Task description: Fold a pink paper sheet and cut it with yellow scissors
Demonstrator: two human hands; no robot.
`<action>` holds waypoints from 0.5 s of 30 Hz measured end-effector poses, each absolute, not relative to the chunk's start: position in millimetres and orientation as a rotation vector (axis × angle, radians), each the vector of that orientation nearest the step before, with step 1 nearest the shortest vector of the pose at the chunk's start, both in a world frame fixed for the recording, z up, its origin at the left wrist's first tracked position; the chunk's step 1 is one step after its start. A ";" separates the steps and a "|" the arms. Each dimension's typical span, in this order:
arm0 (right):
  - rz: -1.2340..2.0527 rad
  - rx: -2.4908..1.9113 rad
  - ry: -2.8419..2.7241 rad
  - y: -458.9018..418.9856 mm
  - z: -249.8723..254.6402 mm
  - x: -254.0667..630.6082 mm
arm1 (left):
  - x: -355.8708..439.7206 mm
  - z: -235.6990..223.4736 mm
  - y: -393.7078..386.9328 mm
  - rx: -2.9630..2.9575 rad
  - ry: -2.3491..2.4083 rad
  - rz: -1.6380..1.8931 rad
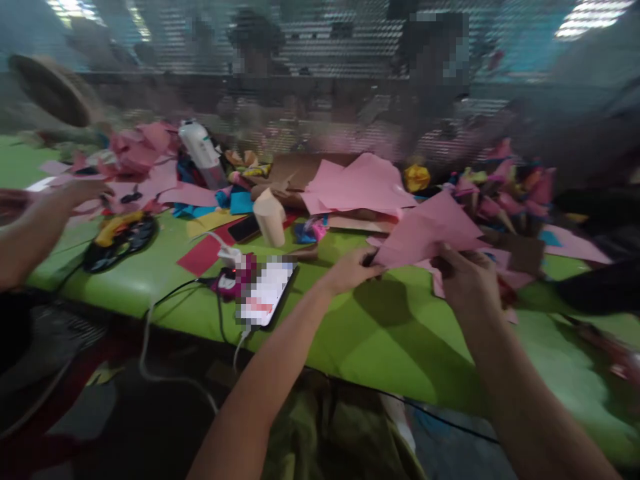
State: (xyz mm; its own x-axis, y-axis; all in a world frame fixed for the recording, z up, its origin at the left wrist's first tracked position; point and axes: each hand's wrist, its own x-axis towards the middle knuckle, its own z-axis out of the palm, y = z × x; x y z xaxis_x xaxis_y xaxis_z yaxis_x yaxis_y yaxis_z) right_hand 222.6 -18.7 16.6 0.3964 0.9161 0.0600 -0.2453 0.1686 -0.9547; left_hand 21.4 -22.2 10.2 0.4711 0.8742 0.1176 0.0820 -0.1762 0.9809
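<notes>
Both of my hands hold one pink paper sheet (430,230) a little above the green table (390,333). My left hand (350,270) pinches the sheet's lower left corner. My right hand (467,280) is closed on the sheet's lower right edge, fingers curled round it. The picture is smeared by motion.
A phone (265,293) on a charging cable lies at the table's near edge. A cream paper cone (270,217), more pink sheets (357,183), coloured paper scraps, a white bottle (200,150) and a yellow glue gun (120,227) lie beyond. Another person's arm (37,223) reaches in at the left.
</notes>
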 end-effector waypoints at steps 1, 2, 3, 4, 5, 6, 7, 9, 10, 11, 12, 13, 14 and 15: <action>0.977 -1.067 -0.753 -17.9 17.8 223.4 | 20.7 8.8 -21.5 1.589 0.857 0.902; 0.989 -1.054 -0.759 -16.7 18.8 224.1 | 19.8 7.3 -20.6 1.564 0.860 0.901; 0.984 -1.051 -0.762 -15.2 19.4 224.9 | 18.8 6.0 -19.4 1.534 0.869 0.909; 0.977 -1.056 -0.778 -13.4 19.8 225.9 | 17.6 5.2 -18.4 1.515 0.865 0.893; 0.978 -1.053 -0.802 -11.5 19.8 227.3 | 16.3 5.2 -17.6 1.493 0.858 0.862; 0.982 -1.048 -0.822 -9.7 19.7 228.9 | 15.0 6.2 -17.5 1.458 0.843 0.854; 0.989 -1.036 -0.836 -8.2 19.5 230.6 | 13.6 8.1 -18.0 1.422 0.826 0.850; 1.016 -0.991 -0.851 -6.2 19.4 234.1 | 11.3 13.5 -20.6 1.352 0.822 0.835; 1.032 -0.966 -0.854 -5.6 19.4 235.5 | 10.6 16.2 -22.3 1.306 0.820 0.824; 1.049 -0.942 -0.855 -5.3 19.5 236.5 | 10.3 18.6 -23.9 1.262 0.812 0.804; 1.069 -0.920 -0.854 -5.3 19.5 236.9 | 10.2 20.2 -25.2 1.223 0.803 0.785; 1.090 -0.902 -0.853 -5.4 19.4 236.9 | 10.4 21.1 -26.0 1.194 0.792 0.767; 1.112 -0.886 -0.852 -5.6 19.2 236.3 | 10.8 21.2 -26.4 1.180 0.786 0.755; 1.136 -0.872 -0.851 -6.0 18.8 235.4 | 11.3 20.8 -26.5 1.179 0.789 0.753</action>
State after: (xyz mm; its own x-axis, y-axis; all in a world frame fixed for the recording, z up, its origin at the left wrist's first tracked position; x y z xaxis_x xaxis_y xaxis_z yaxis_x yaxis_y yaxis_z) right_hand 235.4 -6.0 18.8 0.2053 0.9715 0.1183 -0.3860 0.1914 -0.9024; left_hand 11.3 -26.5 20.8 0.5229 0.8418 -0.1344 -0.0950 0.2143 0.9721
